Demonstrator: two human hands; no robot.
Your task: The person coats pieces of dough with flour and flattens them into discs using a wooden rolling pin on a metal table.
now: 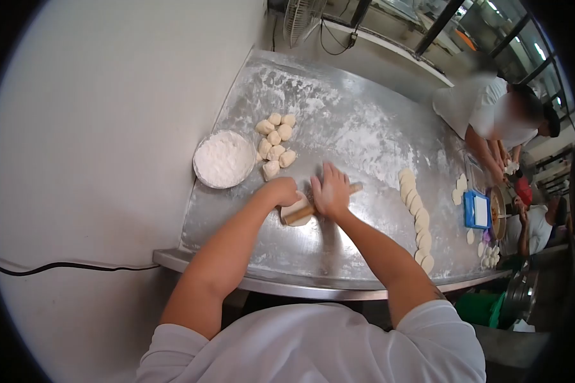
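Observation:
A flat round of dough [294, 207] lies on the floured metal table in front of me. My left hand [283, 191] is closed with curled fingers on its upper left edge. Across the dough runs a wooden rolling pin [298, 215], slanting up to the right. My right hand [331, 191] lies over the pin, palm down, fingers stretched out and slightly blurred. Just beyond my left hand sits a cluster of dough balls [276, 152]. To their left stands a bowl of white flour [224, 159].
A row of overlapping dough rounds [416, 214] lies to the right. Farther right are a blue-framed scale-like device [477, 209] and co-workers in white shirts [485, 102]. The wall [108, 140] borders the left side; a green bin [481, 309] stands below the table edge.

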